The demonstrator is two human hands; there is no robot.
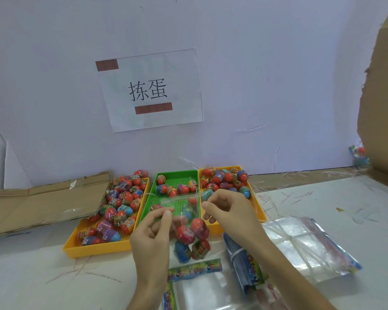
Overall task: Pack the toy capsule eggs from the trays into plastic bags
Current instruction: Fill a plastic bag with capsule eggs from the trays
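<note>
The bag (189, 222) hangs in the air just in front of the green tray (152, 194), with several eggs (192, 240) sunk to its bottom, their weight pulling the film straight. The left hand (152, 233) pinches one side of the mouth between thumb and forefinger and the right hand (229, 209) pinches the other, likely to hold it wide for another egg or to draw it closed. The left yellow tray (94, 251) and right yellow tray (261, 218) flank the green one, both loaded, so eggs lie within easy reach. Spare bags (300, 242) wait beside the right forearm.
</note>
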